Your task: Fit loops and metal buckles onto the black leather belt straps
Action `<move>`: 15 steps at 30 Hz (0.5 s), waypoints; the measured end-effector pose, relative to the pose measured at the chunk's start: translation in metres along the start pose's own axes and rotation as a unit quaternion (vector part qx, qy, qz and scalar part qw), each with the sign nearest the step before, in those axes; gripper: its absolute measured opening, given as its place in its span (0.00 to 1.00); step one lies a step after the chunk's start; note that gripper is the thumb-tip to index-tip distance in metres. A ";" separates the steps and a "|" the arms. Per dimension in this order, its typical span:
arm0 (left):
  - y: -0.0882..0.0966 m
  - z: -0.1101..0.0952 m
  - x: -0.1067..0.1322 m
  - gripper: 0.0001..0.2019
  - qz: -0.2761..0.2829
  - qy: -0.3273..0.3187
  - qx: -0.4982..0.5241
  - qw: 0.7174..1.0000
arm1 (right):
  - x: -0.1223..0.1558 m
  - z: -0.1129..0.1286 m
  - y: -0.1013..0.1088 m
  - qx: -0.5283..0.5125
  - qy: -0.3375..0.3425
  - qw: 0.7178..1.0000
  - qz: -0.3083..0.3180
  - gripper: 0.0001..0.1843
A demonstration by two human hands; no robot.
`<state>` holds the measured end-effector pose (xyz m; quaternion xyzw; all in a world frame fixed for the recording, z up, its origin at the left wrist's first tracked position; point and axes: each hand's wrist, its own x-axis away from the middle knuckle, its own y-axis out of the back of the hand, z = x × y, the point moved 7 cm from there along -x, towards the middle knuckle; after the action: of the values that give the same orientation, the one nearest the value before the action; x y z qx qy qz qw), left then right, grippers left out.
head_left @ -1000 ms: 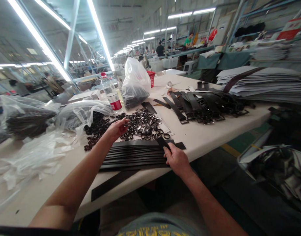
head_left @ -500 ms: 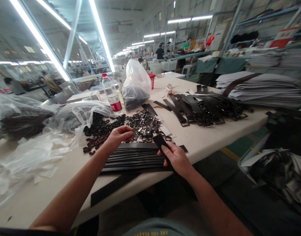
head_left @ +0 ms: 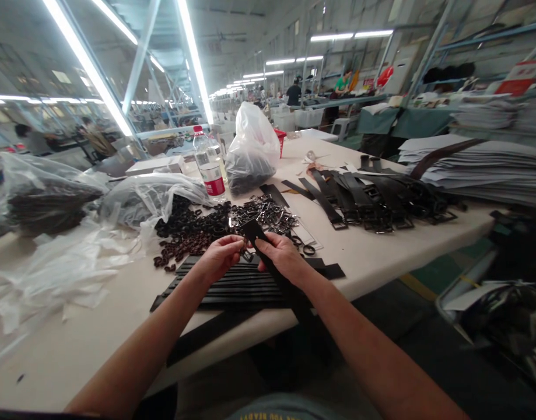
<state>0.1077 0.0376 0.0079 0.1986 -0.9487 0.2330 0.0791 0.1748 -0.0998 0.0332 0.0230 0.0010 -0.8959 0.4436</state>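
Note:
My right hand (head_left: 280, 254) is closed round a black belt strap (head_left: 255, 233), whose end points up and away while its length hangs down past the table edge. Close against that end, my left hand (head_left: 224, 255) pinches a small metal buckle (head_left: 247, 255), partly hidden by the fingers. Beneath both hands lies a row of flat black straps (head_left: 237, 291). Just beyond them is a heap of metal buckles (head_left: 272, 213). Left of that heap sit many small dark loops (head_left: 184, 248), black and brown.
A water bottle (head_left: 210, 166) and a clear plastic bag (head_left: 252, 149) stand behind the heaps. Straps with buckles (head_left: 359, 195) are piled at the right, near stacked white sheets (head_left: 442, 160). White plastic scraps (head_left: 53, 280) cover the left. People work in the distance.
My right hand has moved left with the strap, and my left hand has drawn nearer with the buckle. Strap end and buckle are now close together. The view has shifted slightly left.

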 end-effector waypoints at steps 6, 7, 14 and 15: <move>0.005 0.005 0.001 0.12 -0.009 0.005 0.059 0.998 | -0.010 -0.013 -0.002 -0.009 -0.005 1.000 -0.018 0.21; 0.005 0.004 0.002 0.12 -0.001 0.008 0.070 0.998 | -0.011 -0.016 -0.004 -0.028 -0.016 0.999 -0.007 0.21; 0.009 0.004 0.004 0.09 0.017 0.022 0.102 0.994 | -0.019 -0.023 -0.015 -0.118 -0.021 0.992 0.031 0.22; 0.010 0.004 0.003 0.09 0.016 0.022 0.100 0.995 | -0.020 -0.024 -0.016 -0.123 -0.021 0.992 0.031 0.21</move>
<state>0.1006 0.0424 0.0011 0.1853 -0.9216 0.3327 0.0758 0.1754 -0.0738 0.0098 -0.0508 0.1013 -0.8750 0.4707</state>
